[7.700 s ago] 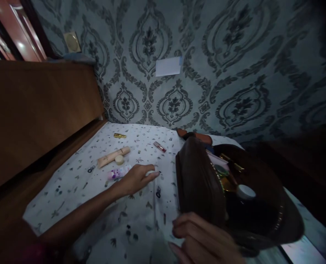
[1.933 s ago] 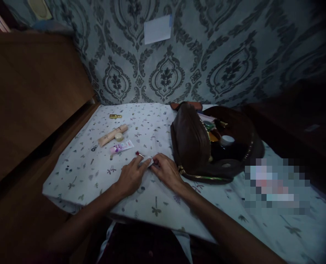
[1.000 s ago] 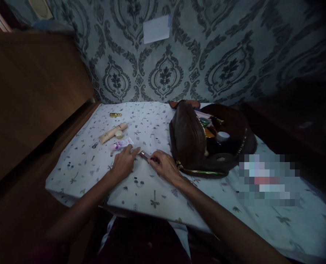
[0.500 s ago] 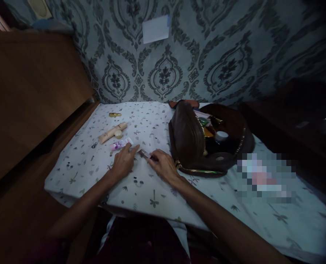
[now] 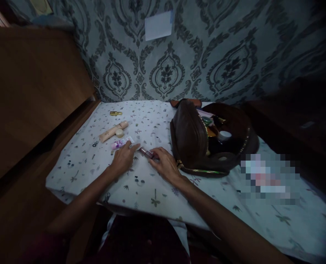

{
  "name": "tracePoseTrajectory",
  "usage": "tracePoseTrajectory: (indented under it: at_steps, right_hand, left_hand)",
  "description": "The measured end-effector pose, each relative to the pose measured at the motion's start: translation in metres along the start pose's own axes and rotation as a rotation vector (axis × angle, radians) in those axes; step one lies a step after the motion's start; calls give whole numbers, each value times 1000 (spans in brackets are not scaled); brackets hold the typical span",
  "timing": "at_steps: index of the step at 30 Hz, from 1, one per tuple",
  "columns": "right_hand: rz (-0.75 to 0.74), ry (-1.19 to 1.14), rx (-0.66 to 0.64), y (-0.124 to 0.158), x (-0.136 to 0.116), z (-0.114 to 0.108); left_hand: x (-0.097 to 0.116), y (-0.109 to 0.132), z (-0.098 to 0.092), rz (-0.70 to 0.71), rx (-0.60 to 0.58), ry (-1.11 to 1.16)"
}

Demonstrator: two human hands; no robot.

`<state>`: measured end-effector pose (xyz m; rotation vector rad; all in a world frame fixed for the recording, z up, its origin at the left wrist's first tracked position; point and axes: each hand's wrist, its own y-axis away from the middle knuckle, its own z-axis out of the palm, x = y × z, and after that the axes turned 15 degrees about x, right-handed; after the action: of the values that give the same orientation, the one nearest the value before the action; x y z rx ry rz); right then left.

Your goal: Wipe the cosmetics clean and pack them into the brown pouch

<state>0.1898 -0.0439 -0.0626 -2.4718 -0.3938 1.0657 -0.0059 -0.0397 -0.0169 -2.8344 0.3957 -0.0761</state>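
A home room is suggested by damask-patterned wallpaper (image 5: pixel 167 71), a wooden panel (image 5: pixel 36 80) and a leaf-printed cloth (image 5: pixel 86 176).

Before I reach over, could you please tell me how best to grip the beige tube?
Probably pinch the beige tube across its left half, from above: it lies flat on the cloth with a round jar close beside its right half.

Smooth brown leather-look bag (image 5: pixel 186 135) with shiny gold metal zip (image 5: pixel 204 171), right; matt white printed cloth (image 5: pixel 152 183) beneath; brown wooden panel (image 5: pixel 36 69), left; glossy slim plastic-looking tube (image 5: pixel 145 152).
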Motion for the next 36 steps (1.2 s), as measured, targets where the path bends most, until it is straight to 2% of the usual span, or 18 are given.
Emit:
tracePoseTrajectory:
  at_steps: [4,9,15,21,27,32,36]
  right_hand:
    - [-47,-7,-23,1,-1,-1]
    - [21,-23,-17,-1,-1,0]
    - [-4,32,13,-2,-2,0]
    - [40,15,-9,-2,0,0]
    - [-31,28,-61,1,-3,-3]
    - [8,18,-50,-1,-2,-3]
    - [3,26,-18,-2,-1,-1]
  left_hand:
    - [1,0,0,-23,-4,9]
    - [8,9,-2,-40,42,19]
    - [23,29,1,178,25,103]
    - [8,9,4,28,21,-6]
    - [-1,-1,5,0,33,11]
    - [4,7,4,-20,79,36]
    - [16,25,7,118,101,125]
